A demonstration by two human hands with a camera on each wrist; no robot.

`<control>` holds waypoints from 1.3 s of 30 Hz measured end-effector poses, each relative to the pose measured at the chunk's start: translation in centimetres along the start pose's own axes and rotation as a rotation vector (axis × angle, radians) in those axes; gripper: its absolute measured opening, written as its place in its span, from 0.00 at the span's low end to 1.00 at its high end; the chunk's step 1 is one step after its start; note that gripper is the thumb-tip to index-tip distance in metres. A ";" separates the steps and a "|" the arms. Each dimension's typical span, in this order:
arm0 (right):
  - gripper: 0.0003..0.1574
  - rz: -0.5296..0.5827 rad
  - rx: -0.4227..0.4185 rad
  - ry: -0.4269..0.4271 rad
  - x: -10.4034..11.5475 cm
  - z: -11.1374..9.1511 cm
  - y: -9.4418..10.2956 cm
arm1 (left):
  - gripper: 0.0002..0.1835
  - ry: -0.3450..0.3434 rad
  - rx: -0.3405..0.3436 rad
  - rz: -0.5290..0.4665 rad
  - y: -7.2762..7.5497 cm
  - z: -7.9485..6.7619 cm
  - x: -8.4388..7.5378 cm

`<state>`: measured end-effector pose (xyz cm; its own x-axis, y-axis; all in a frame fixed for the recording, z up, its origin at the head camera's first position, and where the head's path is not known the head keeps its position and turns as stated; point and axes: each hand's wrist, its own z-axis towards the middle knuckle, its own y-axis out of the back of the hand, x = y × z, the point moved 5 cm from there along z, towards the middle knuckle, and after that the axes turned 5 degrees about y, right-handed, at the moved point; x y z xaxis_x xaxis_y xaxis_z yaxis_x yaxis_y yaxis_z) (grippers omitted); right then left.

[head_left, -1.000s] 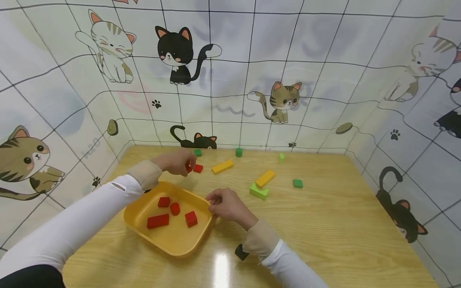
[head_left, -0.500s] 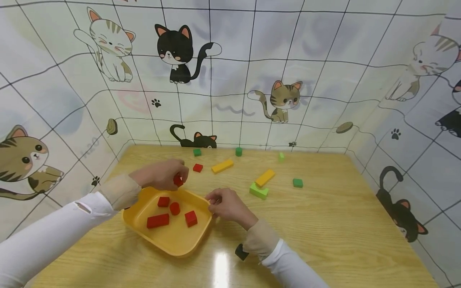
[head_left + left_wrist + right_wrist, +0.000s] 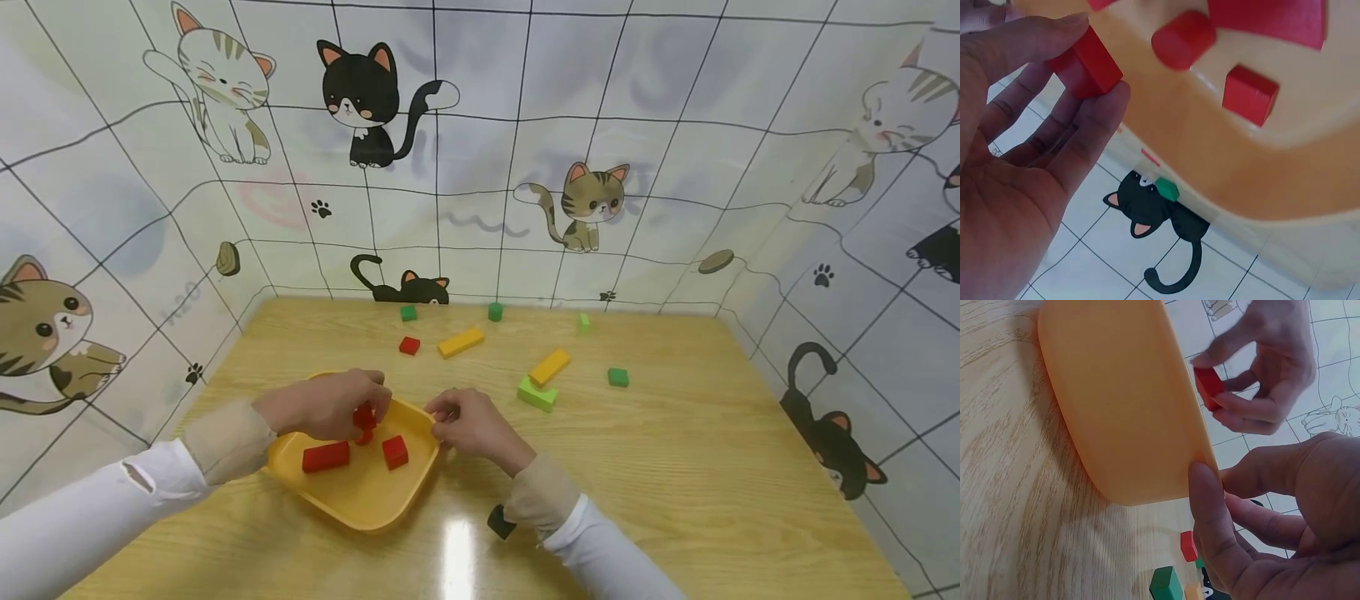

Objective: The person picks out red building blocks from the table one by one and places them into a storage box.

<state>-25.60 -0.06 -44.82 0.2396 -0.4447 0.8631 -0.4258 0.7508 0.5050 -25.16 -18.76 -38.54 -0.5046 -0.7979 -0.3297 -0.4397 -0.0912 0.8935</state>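
My left hand [image 3: 333, 404] pinches a red block [image 3: 1088, 65] between thumb and fingertips, over the yellow plastic tub [image 3: 367, 512]. Inside the tub lie a long red block [image 3: 326, 457], a red cube [image 3: 395, 452] and a red cylinder [image 3: 1184, 40]; in the head view the left hand partly covers the cylinder. With thumb and fingers my right hand [image 3: 476, 423] grips the tub's rim at its right corner. The right wrist view shows that rim [image 3: 1192, 394] pinched, and the left hand with its red block beyond it.
Past the tub on the wooden table [image 3: 675, 467] lie a red block [image 3: 409, 345], two yellow bars [image 3: 461, 342], a light green block [image 3: 537, 394] and several small green blocks [image 3: 618, 377]. A dark block [image 3: 500, 522] sits beside the right wrist. Cat-printed curtains surround the table.
My left hand has come back from the far side of the table with the red block, moving toward me until over the tub. The right hand stays on the rim.
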 end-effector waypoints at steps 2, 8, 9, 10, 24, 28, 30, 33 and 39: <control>0.16 0.010 0.000 0.002 0.0 0.0 -0.1 | 0.15 -0.019 -0.003 0.009 -0.4 -0.4 -0.3; 0.16 0.039 0.002 -0.014 -0.2 0.0 -0.1 | 0.15 -0.001 0.030 0.044 -2.0 -0.8 -0.5; 0.16 0.042 0.002 -0.019 -0.2 0.0 -0.1 | 0.15 0.004 0.035 0.049 -2.1 -0.8 -0.4; 0.16 0.043 0.003 -0.021 -0.2 0.0 -0.1 | 0.15 0.008 0.036 0.056 -2.3 -0.8 -0.4; 0.16 0.022 0.005 -0.042 0.0 0.3 0.5 | 0.14 0.009 0.071 0.055 -3.9 -0.8 0.2; 0.16 0.019 0.005 -0.036 0.2 0.2 0.4 | 0.14 0.035 0.105 0.038 -4.5 -1.3 0.2; 0.16 0.023 0.005 -0.034 0.2 0.1 0.3 | 0.15 0.050 0.118 0.030 -4.8 -1.4 0.3; 0.16 0.020 0.005 -0.031 0.3 0.1 0.1 | 0.15 0.056 0.124 0.027 -5.3 -1.6 0.4; 0.16 0.016 0.002 -0.034 0.1 0.1 -0.1 | 0.15 0.052 0.126 0.047 -6.1 -1.8 0.7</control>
<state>-25.65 -0.27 -44.75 0.2028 -0.4489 0.8703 -0.4309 0.7572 0.4910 -21.52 -19.84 -43.68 -0.4891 -0.8297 -0.2689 -0.5075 0.0200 0.8614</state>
